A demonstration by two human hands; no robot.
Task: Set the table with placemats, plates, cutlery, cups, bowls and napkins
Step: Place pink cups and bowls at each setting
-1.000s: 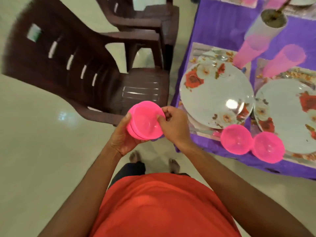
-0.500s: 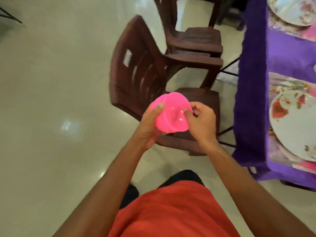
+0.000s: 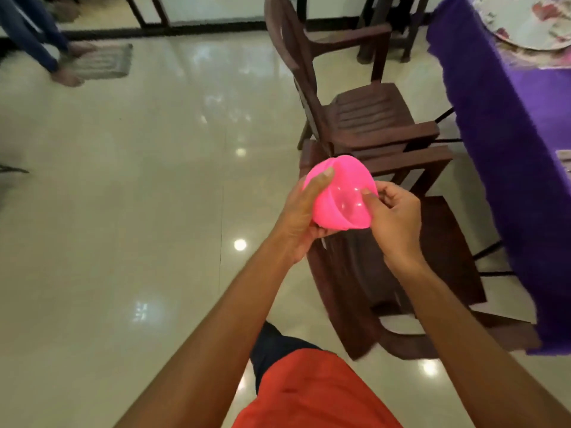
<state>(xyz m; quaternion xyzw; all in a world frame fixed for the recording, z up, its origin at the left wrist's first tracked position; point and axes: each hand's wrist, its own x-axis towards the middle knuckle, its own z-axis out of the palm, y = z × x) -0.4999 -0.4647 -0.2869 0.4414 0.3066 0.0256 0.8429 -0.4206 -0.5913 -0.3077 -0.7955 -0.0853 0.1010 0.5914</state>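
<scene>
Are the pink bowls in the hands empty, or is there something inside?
Empty. The open side of the stacked pink bowls faces the camera and shows only bare, shiny plastic. The left hand and right hand hold them.

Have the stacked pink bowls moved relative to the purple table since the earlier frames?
Yes. The pink bowls, held by both hands, now sit over the brown chairs, further left of the purple tablecloth than before.
</scene>
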